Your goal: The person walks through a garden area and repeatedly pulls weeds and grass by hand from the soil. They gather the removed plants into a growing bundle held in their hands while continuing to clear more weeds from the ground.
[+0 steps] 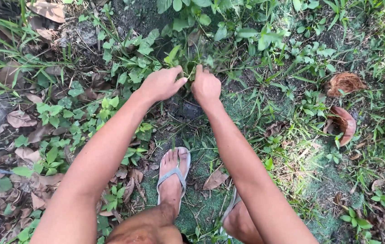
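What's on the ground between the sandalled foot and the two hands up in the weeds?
In the head view, mossy green soil with thin grass blades lies between the foot and the hands.

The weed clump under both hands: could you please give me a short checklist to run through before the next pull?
1. Left hand closed on the weed clump: ok, fingers are curled around the stems.
2. Right hand closed on the same clump: ok, it grips right beside the left hand.
3. Grip low, near the soil: cannot tell, leaves hide the base of the stems.
4. Footing: ok, the left foot in its grey sandal lies flat on the mossy ground.
5. Right foot: cannot tell, the forearm mostly hides it.
6. Coconut husk pieces out of the way: ok, they lie well off to the right.
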